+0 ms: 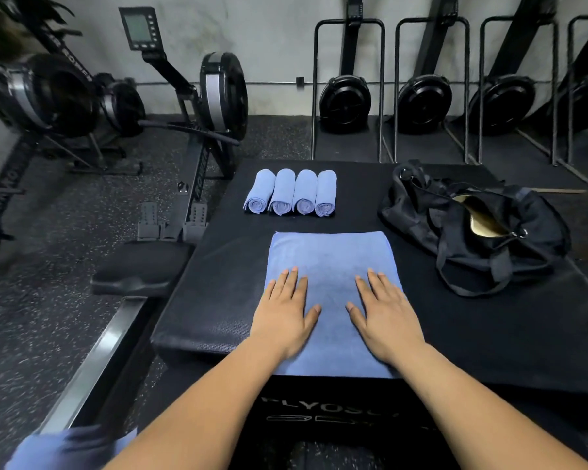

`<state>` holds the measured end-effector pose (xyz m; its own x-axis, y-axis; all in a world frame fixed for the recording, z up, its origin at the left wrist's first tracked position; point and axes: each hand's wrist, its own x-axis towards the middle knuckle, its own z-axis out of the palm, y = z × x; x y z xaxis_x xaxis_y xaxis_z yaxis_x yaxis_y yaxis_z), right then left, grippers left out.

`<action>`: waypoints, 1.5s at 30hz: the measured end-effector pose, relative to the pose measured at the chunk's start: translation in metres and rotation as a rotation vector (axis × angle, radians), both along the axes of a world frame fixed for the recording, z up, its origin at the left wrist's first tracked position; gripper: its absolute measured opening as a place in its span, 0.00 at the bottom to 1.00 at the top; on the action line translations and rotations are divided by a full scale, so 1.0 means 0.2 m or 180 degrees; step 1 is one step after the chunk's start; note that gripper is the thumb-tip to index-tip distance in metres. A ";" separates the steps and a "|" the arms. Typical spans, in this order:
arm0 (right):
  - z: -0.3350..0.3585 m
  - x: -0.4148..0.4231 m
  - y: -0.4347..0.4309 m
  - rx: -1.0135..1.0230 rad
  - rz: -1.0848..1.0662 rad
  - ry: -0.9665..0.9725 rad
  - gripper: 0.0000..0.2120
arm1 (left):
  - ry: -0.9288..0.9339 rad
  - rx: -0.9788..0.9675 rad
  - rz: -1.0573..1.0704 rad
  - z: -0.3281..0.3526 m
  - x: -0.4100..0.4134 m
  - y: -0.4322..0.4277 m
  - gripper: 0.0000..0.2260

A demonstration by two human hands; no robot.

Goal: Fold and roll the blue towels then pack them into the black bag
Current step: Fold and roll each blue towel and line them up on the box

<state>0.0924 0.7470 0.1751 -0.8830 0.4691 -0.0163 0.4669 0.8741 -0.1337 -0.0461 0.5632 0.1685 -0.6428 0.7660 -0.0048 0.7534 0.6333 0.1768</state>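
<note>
At the far left of the frame a rower point(190, 106) stands on the speckled floor. In the lower left corner lies a blurred heap of blue cloth point(65, 446), perhaps more towels, though it is too smeared to be sure. The black padded counter point(218, 300) fills the middle. In the upper centre, four rolls point(291, 193) sit side by side and touching, their spiral ends toward the camera. Just below them a flat towel point(330, 252) is spread, its near edge reaching the counter's front lip. The left hand point(286, 310) lies palm down on the towel's left half, fingers straight and a little spread, holding nothing. The right hand point(384, 313) mirrors it on the right half, equally flat and spread. At the right of the frame the bag point(472, 232) slumps on the counter, well apart from the towel, its mouth open on a pale lining.

The step looks like smoothing before the fold. To do it well, the palms should sweep outward from the centre so creases run off the edges. The corners should then be matched squarely, since a skewed fold would give a cone-shaped roll unlike the four done. The fold width should suit those rolls so all pack evenly. Rolling should be kept tight, with even pressure from both hands.
</note>
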 end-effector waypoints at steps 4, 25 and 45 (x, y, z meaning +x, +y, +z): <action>0.02 0.05 -0.12 -0.0089 0.0349 0.0097 0.43 | 0.0020 0.0073 -0.0500 -0.01 0.13 -0.03 0.36; -0.10 0.59 0.04 0.0469 0.1095 0.0449 0.43 | 0.0795 -0.0066 -0.1384 -0.05 0.09 -0.50 0.40; -0.08 0.69 0.02 -0.0671 -0.0118 0.2020 0.09 | 0.0366 0.1530 -0.0586 0.05 0.12 -0.66 0.06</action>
<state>0.2298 0.7510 0.1590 -0.7350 0.5429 0.4062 0.2705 0.7841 -0.5585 -0.0223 0.4306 0.1782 -0.4732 0.7646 0.4376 0.8761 0.3565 0.3245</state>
